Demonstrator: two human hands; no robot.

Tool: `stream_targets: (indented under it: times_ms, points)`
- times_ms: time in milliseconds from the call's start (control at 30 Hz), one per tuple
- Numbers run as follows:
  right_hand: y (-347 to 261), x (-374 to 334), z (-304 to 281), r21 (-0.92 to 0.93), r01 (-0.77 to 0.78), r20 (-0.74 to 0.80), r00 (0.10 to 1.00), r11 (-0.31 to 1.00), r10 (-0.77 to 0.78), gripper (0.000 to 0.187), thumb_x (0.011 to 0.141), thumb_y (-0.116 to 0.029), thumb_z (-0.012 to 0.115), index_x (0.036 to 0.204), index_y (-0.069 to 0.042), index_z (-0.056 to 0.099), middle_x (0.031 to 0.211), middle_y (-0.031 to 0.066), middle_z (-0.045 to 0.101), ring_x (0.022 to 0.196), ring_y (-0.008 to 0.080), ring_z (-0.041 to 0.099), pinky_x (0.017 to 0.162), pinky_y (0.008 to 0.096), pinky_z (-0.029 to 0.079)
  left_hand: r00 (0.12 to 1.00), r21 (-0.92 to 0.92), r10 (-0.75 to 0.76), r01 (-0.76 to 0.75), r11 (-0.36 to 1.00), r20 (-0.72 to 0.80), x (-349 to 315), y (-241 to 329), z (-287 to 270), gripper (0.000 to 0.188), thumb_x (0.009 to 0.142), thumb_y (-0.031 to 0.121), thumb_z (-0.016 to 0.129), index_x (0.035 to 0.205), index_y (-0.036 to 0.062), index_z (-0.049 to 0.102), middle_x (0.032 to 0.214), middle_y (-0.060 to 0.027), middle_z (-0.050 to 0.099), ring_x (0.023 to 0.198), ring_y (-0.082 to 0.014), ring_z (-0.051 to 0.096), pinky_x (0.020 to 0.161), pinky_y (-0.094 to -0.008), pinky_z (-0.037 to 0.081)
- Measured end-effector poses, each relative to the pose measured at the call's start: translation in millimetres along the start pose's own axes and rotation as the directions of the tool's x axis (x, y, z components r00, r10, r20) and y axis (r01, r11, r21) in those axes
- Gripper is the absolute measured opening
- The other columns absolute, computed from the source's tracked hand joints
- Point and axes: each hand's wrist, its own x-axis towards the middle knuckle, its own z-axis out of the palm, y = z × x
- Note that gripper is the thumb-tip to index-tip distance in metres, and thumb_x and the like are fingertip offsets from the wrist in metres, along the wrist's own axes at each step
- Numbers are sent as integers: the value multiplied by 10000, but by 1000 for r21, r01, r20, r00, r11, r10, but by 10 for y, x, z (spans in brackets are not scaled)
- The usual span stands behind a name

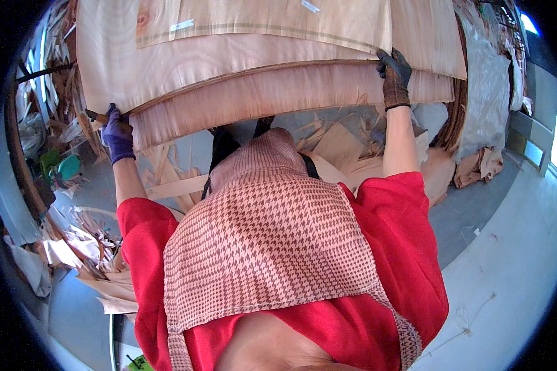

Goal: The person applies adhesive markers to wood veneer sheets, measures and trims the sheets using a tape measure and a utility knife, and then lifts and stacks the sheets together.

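Observation:
Wide, thin wood veneer sheets (pixel 229 60) lie in overlapping layers in front of me. My right hand (pixel 395 79), in a dark glove with a brown cuff, pinches the lower right corner of the topmost veneer piece (pixel 278 34). At the left, my left hand (pixel 118 133), in a purple glove, is closed at the lower left corner of the larger pale sheet. Beside its fingers is a small brown object (pixel 95 116) whose kind I cannot make out. Below these sheets shows the edge of a pinkish veneer layer (pixel 254 96). The fingertips under the sheets are hidden.
Veneer scraps (pixel 340 145) litter the floor below the stack and at the left (pixel 105 272). Clear plastic sheeting (pixel 486 93) hangs at the right, next to the stack's brown edge. A green object (pixel 68 167) sits among clutter at the left.

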Motion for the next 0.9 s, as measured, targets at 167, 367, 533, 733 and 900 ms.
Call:
stream_targets:
  times_ms: [167,367,533,733,900]
  points:
    - [-7,13,2,-29,5,2,1000,1000,-5,267,696,-131,680,912,6,599,561,19,515,431,88,444,380,218,308,998,-85,-64,64,994,9,14,-80,5,275,796,25,551,1071,38,560,971,-75,587,784,-216,584,675,-335,519]
    - [32,27,-52,-33,-5,28,1000,999,6,297,708,-138,681,953,3,592,619,13,537,436,81,454,376,208,309,986,-200,-135,152,968,96,127,-174,-15,281,811,34,531,1092,49,540,960,-75,590,763,-220,586,672,-342,520]
    - [-107,-124,77,-3,-4,61,998,1000,5,293,748,-248,643,939,-31,594,601,8,521,486,89,462,429,237,341,950,-335,-224,288,897,217,183,-262,-318,245,820,61,529,1066,56,532,870,-59,597,658,-200,568,644,-333,510]
    - [158,-1169,-110,-614,108,72,994,782,-81,306,859,-322,504,755,-36,539,558,82,484,516,157,482,478,317,375,934,390,356,-317,864,-28,-681,142,311,143,796,71,564,928,15,578,855,-94,606,701,-208,561,628,-271,459]
    - [292,-1661,168,-287,130,39,992,949,-124,240,836,-259,550,797,-23,553,539,40,479,486,119,464,451,290,376,704,476,477,-709,520,527,-1285,642,1697,343,798,193,503,1138,195,548,1232,-219,417,1061,-362,456,874,-457,373]
